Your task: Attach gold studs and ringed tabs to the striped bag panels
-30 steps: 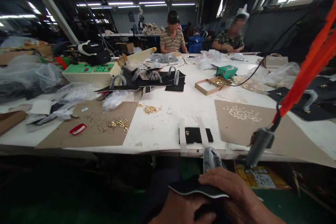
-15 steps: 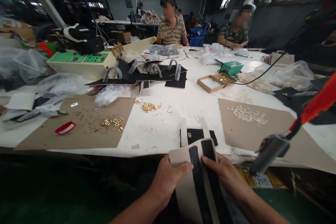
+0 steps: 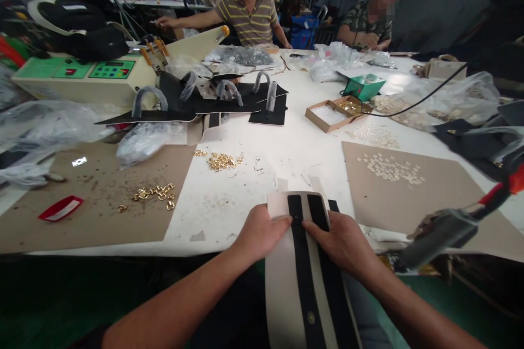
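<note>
Between my hands is a long beige panel with two black strips (image 3: 280, 267), its top end at the table's front edge and its lower end towards my lap. My left hand (image 3: 260, 233) grips the panel's left edge, thumb pressed on the left black strip beside a small dark spot. My right hand (image 3: 347, 241) grips the right edge, its thumb reaching onto the strips. The fingers underneath are hidden. Lower on the left strip is a small round metal-looking piece (image 3: 311, 317). Pale strap ends (image 3: 282, 185) and a black corner (image 3: 333, 205) show behind the panel.
Gold metal fittings (image 3: 223, 161) lie in small piles on the left. Small clear rings (image 3: 388, 168) cover a brown sheet (image 3: 358, 207) on the right. A grey-wrapped tool (image 3: 440, 234) hangs near my right arm. Two co-workers sit across the table.
The panel and both hands have moved up over the table edge, covering most of the black piece behind. My thumbs have come closer together. One co-worker's arm now stretches out to the left.
</note>
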`<state>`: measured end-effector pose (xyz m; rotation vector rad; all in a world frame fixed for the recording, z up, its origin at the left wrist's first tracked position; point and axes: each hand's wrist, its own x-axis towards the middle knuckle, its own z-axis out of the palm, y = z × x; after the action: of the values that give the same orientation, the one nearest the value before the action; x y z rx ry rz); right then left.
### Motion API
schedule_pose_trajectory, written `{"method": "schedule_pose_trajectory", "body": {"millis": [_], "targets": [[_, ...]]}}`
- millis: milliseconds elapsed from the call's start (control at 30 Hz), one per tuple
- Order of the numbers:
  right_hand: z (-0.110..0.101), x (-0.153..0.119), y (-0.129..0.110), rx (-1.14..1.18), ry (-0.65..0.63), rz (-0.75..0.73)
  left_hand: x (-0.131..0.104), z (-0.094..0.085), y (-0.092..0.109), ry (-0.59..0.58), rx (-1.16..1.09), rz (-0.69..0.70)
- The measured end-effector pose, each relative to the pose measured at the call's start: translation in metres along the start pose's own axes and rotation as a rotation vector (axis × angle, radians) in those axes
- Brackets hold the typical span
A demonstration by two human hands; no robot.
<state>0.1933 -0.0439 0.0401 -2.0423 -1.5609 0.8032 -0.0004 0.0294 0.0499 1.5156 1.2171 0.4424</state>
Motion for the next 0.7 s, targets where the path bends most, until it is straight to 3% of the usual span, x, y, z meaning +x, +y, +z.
{"method": "schedule_pose_trajectory", "body": {"millis": [367,700], "targets": [[-0.007,0.024,-0.009,-0.194,0.023,0.029,0.014,0.000,0.004,-0.033,-0.023,-0.036],[-0.005,0.031,-0.010,-0.225,0.016,0.045,0.019,0.000,0.005,-0.018,-0.033,-0.061]]}}
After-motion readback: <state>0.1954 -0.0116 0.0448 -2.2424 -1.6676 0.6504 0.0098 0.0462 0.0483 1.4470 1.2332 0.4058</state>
